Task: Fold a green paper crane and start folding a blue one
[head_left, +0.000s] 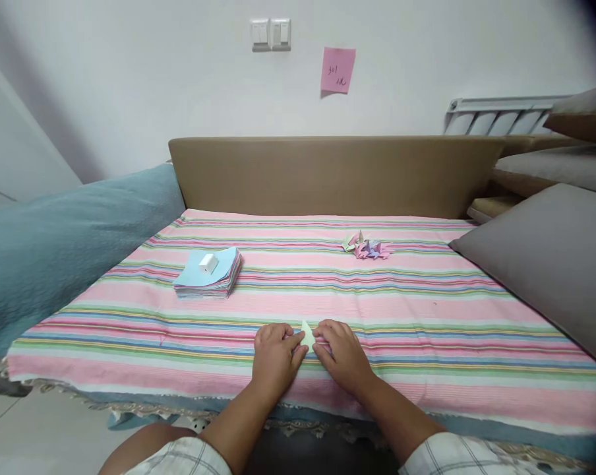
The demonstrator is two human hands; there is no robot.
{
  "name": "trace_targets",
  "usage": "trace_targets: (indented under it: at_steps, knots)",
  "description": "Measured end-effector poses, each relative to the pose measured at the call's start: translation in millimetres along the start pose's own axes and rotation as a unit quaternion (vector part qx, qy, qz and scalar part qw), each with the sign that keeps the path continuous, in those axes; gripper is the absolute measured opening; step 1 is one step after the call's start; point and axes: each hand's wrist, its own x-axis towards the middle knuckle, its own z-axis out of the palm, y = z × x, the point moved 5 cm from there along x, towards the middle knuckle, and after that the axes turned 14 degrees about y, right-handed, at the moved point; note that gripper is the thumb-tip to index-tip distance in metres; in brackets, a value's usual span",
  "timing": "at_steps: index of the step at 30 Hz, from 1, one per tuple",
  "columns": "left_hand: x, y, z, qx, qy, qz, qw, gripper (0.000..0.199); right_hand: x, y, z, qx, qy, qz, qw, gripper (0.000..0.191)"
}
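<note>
A small folded piece of pale green paper point(307, 337), pointed at its top, is held between my two hands near the front of the striped cloth point(327, 303). My left hand point(277, 353) has its thumb and forefinger closed on the paper's left edge, the other fingers curled. On the opposite edge, my right hand point(346, 353) presses with thumb and fingertips. Its lower part is partly covered by the fingertips, so the exact folds cannot be made out.
Left of centre, a stack of coloured paper point(211, 280) lies under a small white block point(208, 264). Several folded paper pieces point(367, 247) are clustered at the back right. Grey cushions point(545, 257) border the right side, a blue-covered armrest point(80, 237) the left, a brown backrest point(337, 175) the rear.
</note>
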Motion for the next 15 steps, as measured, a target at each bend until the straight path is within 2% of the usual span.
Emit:
trace_targets:
  at_steps: [4,7,12,15]
  knots:
    - [-0.2,3.4,0.3,0.021,-0.02,0.01,1.0,0.036,-0.5,-0.7,0.5,-0.017,0.01,-0.008,1.0,0.016]
    - [0.5,4.5,1.7,0.04,-0.029,0.02,0.999,0.036,-2.4,-1.1,-1.9,-0.011,0.029,-0.029,0.999,0.017]
    - [2.2,3.7,5.2,0.039,-0.052,0.012,0.998,0.034,-12.1,-7.4,-7.1,-0.003,0.034,-0.131,0.991,0.019]
    - [2.5,2.9,6.8,0.039,-0.064,0.007,0.997,0.034,-16.3,-6.3,-5.4,-0.023,0.027,-0.161,0.986,0.025]
